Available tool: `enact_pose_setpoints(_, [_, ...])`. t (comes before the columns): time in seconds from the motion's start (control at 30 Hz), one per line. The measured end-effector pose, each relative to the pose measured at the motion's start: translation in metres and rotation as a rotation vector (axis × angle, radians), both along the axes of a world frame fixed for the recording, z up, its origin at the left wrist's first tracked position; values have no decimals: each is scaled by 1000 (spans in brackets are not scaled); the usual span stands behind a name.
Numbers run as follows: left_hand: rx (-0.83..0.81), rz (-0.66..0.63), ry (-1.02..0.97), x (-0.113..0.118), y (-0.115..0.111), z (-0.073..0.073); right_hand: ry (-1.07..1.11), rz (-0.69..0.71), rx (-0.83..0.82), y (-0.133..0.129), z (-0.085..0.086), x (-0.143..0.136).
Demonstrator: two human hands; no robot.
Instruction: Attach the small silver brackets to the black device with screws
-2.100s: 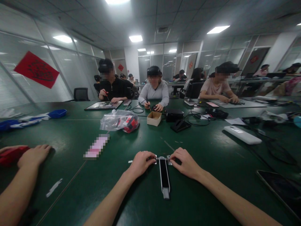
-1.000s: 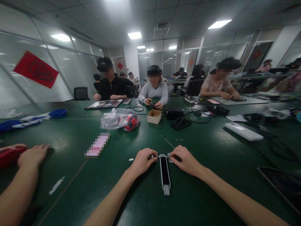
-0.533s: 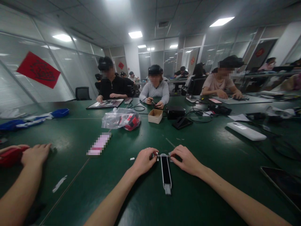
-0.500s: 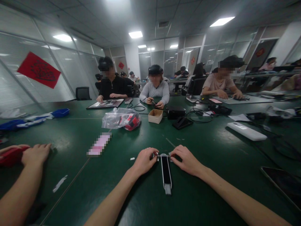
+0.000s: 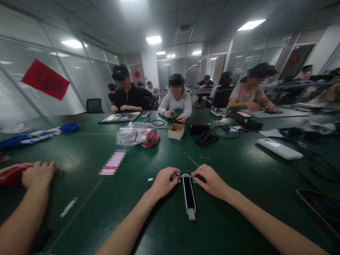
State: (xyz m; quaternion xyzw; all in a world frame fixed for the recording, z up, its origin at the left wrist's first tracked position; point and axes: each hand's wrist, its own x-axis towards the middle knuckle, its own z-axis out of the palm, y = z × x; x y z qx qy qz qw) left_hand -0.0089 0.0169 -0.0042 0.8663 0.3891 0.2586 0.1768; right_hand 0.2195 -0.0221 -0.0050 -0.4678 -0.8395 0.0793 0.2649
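I find the slim device (image 5: 189,194) lying on the green table (image 5: 225,230) between the wearer's 2 hands, dark face up, its grey end tab (image 5: 191,214) towards the wearer. The left hand (image 5: 166,182) has thumb and forefinger drawn together on the left fitting (image 5: 180,178), a small metal piece beside the device's far end. The right hand (image 5: 211,180) pinches the right fitting (image 5: 193,176) in like manner. I cannot tell how firmly either is held, nor exactly how the fittings join the device; fingertips cover much of both.

Change observed: over the last 2.1 s the left fingers have altered their hold slightly, while the right hand has kept nearly the same pose. The device remains between them. The whole view has drifted a little, which I attribute to the head. I judge this to be fine handling at the far end, with no visible advance beyond that adjustment.

Surroundings: 1 white scrap (image 5: 150,179) lies just beside the left hand. Further left, a neighbour's hand (image 5: 39,175) rests by a red object (image 5: 13,175), well apart from the device.
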Motion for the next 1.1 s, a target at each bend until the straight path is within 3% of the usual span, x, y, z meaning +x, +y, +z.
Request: enact_pose_setpoints(1.1, [12, -2, 30, 1, -3, 2, 60, 18, -21, 1, -2, 1])
